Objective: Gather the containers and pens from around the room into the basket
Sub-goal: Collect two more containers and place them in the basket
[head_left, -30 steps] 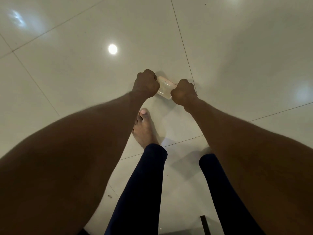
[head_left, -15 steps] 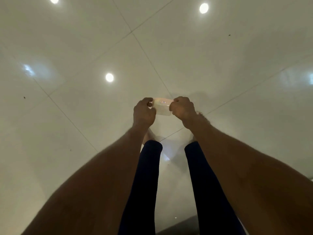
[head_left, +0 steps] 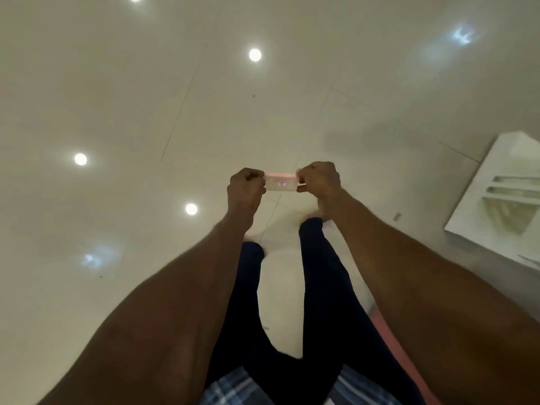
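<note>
Small red-framed label on container (head_left: 281, 184); chars too blurred to read.

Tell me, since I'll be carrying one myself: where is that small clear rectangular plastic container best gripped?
By its two short ends, one from each side. The small clear rectangular plastic container is held level and long side across, so the left hand and right hand pinch opposite ends, leaving its labelled face visible.

container (head_left: 281, 183) lifted off the floor (head_left: 146, 112), white furniture (head_left: 502, 200) newly in view at right
</note>
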